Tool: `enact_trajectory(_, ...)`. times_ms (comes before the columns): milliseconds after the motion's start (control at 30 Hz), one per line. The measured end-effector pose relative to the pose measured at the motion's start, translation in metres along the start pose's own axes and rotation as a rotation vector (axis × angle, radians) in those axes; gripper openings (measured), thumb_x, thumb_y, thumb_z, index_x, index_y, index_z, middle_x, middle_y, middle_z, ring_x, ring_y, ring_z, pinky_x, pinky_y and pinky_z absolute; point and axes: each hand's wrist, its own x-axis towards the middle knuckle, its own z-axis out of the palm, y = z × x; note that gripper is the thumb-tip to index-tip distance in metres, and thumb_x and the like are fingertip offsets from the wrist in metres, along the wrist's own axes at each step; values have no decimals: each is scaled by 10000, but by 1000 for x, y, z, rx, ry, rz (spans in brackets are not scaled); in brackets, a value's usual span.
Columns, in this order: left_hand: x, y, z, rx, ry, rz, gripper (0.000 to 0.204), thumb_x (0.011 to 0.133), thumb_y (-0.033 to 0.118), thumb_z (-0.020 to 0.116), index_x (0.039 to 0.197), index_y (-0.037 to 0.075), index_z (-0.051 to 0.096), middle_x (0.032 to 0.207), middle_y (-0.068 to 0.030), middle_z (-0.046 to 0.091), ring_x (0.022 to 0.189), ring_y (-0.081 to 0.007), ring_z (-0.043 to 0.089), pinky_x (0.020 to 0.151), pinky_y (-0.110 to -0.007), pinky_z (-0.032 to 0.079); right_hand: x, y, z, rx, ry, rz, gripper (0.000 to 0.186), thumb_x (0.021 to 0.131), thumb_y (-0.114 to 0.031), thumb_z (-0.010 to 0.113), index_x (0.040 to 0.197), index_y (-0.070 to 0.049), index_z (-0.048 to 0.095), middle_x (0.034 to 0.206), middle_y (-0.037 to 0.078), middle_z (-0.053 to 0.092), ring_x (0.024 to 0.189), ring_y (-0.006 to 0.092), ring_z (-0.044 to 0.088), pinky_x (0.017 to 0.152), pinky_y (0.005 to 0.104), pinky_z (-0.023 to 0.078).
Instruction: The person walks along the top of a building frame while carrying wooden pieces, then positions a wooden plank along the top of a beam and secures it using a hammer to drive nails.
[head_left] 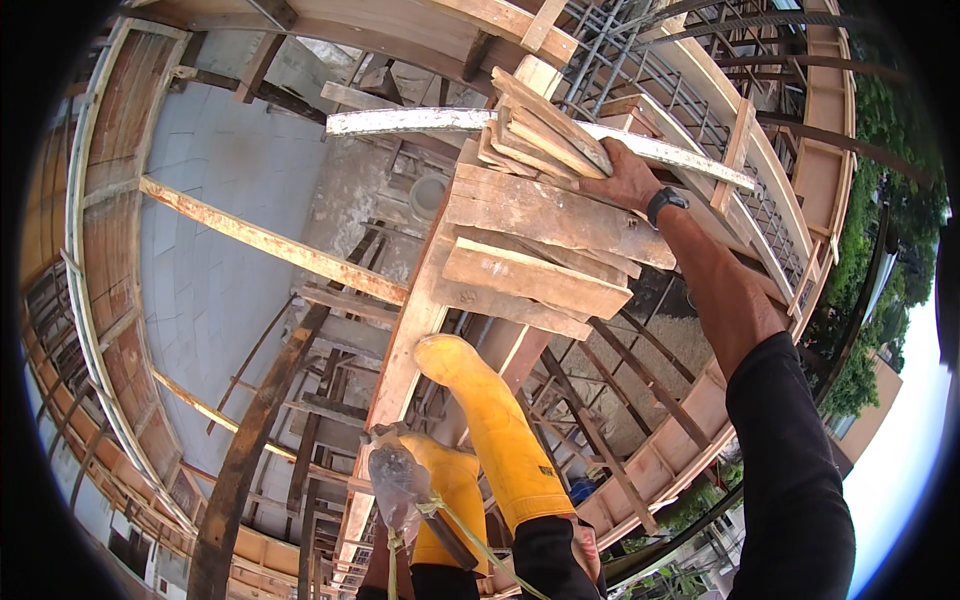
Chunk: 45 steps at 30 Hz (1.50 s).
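My right hand (pixel 622 180) grips the end of a small stack of short wooden boards (pixel 530 125), its fingers closed around them. A long white-painted strip (pixel 400 120) passes by that stack. Just below, more short planks (pixel 535 275) lie across a wooden beam (pixel 430 300). My feet, in yellow rubber boots (pixel 485 420), are on the timber below. A clear plastic bag (pixel 398 485) and a dark tool with cords hang in front of my legs. My left hand is not in view.
I am high on timber formwork. Open gaps with cross timbers (pixel 630 370) show the ground far below. A long beam (pixel 270 250) spans a grey surface (pixel 220 170) on the left. Steel rebar (pixel 600 60) lies at the top. Curved plywood forms (pixel 830 130) and trees (pixel 880 300) are on the right.
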Motion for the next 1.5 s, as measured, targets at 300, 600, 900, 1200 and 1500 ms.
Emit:
enact_trajectory(300,2,-6,5,-37,-18,-34,362,885,263,738,1135,51,586,897,-46,614,744,-178,622,637,-351,519,-24,-13,-20,101,44,-22,715,752,-430,783,1221,48,533,1108,316,656,1076,439,638,948,472,492)
enact_trajectory(600,-3,-22,-12,-67,-15,-49,366,887,249,739,1152,47,588,905,-45,622,753,-174,625,644,-346,522,-133,-73,-5,170,-32,63,833,690,-331,835,1356,27,485,1266,266,599,1176,425,587,997,458,484)
enact_trajectory(900,0,-29,-22,-99,-41,-56,371,889,234,740,1169,44,589,912,-44,631,762,-171,628,651,-341,525,-239,-126,171,128,-86,-58,719,711,-267,835,1289,-9,494,1393,204,502,1318,382,469,1056,475,439)
enact_trajectory(1200,11,-35,-33,-103,-79,-32,377,891,219,741,1186,40,591,920,-43,639,772,-168,631,658,-337,527,-209,-162,215,-84,60,139,718,716,-294,835,1307,-66,497,1148,126,596,1150,327,521,995,458,403)
enact_trajectory(1500,-7,-38,-46,-165,-92,58,384,893,205,742,1203,37,592,927,-43,647,781,-165,634,665,-332,530,-237,-165,181,-34,-172,93,699,708,-295,839,1268,-39,508,1151,164,635,1136,351,589,992,442,470)
